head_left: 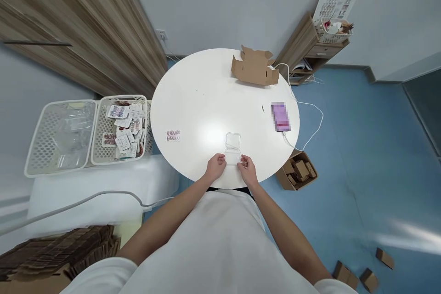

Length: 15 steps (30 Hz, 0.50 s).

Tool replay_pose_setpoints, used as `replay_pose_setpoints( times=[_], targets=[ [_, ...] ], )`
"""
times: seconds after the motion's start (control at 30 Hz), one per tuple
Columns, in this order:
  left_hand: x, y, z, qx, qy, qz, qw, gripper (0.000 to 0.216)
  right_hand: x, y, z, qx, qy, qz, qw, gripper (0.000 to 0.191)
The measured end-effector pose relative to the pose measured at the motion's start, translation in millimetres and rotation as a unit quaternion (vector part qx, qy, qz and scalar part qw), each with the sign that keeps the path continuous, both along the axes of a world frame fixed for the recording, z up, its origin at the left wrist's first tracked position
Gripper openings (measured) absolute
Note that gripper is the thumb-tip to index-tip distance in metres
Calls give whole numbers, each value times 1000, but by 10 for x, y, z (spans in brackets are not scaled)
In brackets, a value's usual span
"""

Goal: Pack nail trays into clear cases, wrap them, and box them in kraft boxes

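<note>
A small clear plastic case (233,149) lies unfolded on the white round table (193,101), its lid hinged back away from me. My left hand (216,166) closes its fingers on the left edge of the case's near half. At the opposite edge, my right hand (247,169) pinches the same half between thumb and fingers. To the left on the table rests a card of press-on nails (173,135), dark pink in two rows. Farther back lies an unfolded brown cardboard box (255,68).
Two white baskets stand left of the table: one of clear cases (62,140), one of nail cards (123,129). A purple pixelated phone-like object (281,116) with a white cable (317,119) lies at right. A carton of small boxes (298,170) sits on the floor.
</note>
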State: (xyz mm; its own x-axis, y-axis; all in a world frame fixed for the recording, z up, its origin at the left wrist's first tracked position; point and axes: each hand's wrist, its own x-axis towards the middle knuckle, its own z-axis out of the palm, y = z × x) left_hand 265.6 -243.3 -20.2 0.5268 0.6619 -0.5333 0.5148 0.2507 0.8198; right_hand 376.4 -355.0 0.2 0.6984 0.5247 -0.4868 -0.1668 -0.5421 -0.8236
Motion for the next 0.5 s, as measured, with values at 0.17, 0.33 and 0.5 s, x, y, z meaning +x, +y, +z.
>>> replay_pose_setpoints(
  times=[0.17, 0.33, 0.5],
  targets=[
    [-11, -14, 20, 52, 38, -26, 998, 33, 73, -26, -56, -21, -8, 10, 1000, 45],
    [-59, -144, 48, -4, 46, 11, 999, 46, 101, -145, -83, -44, 27, 35, 998, 47],
    [-6, -285, 14, -62, 14, 49, 997, 47, 156, -117, -113, -57, -11, 121, 991, 47]
  ],
)
